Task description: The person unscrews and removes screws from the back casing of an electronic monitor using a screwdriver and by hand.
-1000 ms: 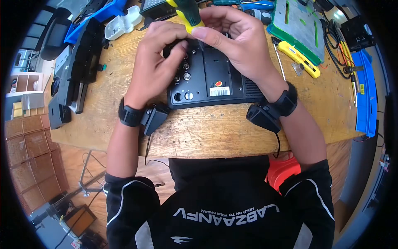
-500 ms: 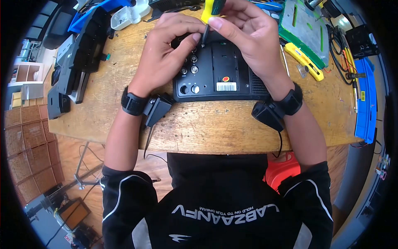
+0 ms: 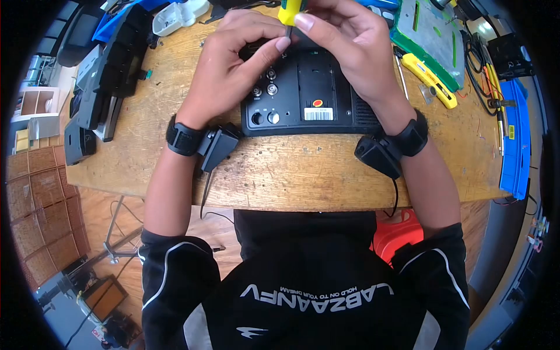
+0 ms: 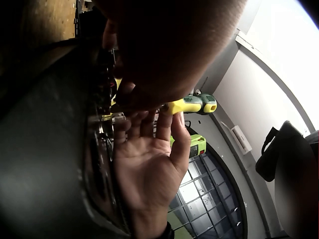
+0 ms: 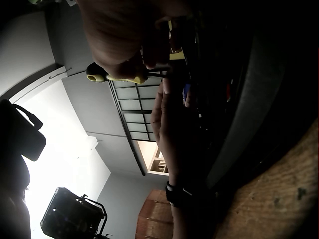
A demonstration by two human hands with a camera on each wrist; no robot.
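Observation:
A black device housing lies on the wooden bench, with round metal connectors on its left part and a white barcode label near its front. My right hand pinches the yellow and dark green handle of a screwdriver between thumb and fingers. The screwdriver stands almost upright over the far part of the housing. From the other side, my left hand reaches across the connectors, and its thumb and index finger pinch the shaft low down. These fingers hide the screwdriver's tip.
Right of the housing lie a yellow utility knife and a green-edged board. A blue tray stands at the far right. Black equipment lines the left, with a white parts tray behind it.
The screwdriver and right hand have shifted right relative to the housing since a second ago, and the left fingers have closed in on the shaft. The head view has shifted slightly.

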